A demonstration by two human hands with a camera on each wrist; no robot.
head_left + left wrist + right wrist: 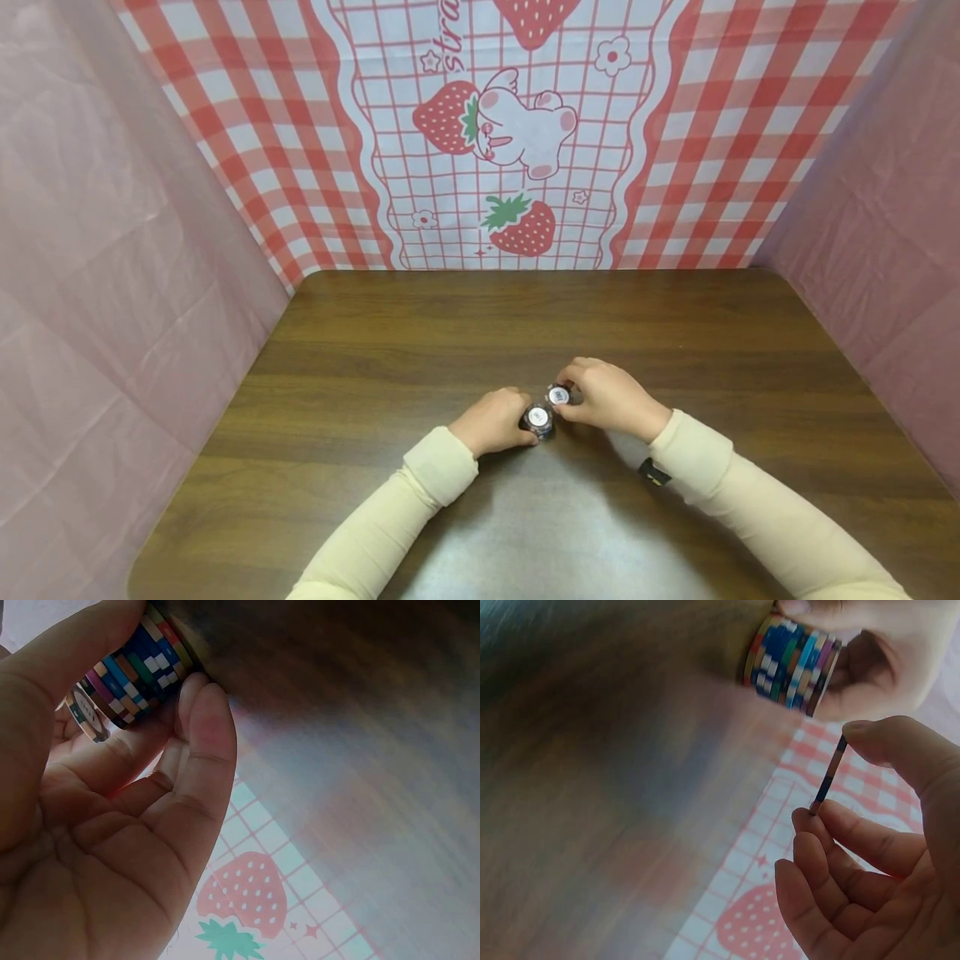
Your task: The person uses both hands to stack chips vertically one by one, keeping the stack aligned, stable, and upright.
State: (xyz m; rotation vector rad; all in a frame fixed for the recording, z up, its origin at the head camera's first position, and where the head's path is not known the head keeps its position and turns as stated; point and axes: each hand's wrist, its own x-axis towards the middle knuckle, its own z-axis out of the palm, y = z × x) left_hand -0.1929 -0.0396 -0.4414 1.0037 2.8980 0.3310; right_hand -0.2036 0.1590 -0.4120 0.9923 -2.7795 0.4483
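Note:
A short stack of multicoloured poker chips (pixel 538 417) stands on the wooden table, its top chip showing a white round label. My left hand (pixel 497 422) grips the stack from the side, thumb and fingers around it; the coloured chip edges (pixel 146 667) show in the left wrist view. Between the thumb and fingertips of my right hand (pixel 611 400) is pinched a single poker chip (pixel 558 395), dark-edged with a white centre. Seen from the right wrist, this chip (pixel 830 776) is edge-on and apart from the stack (pixel 791 664).
The brown wood-grain table (pixel 360 350) extends around both hands. Behind it hangs a red-and-white checked cloth (pixel 285 125) with strawberry prints. Pink curtains (pixel 105 250) flank both sides. A small black item (pixel 655 472) sits under the right wrist at the cuff.

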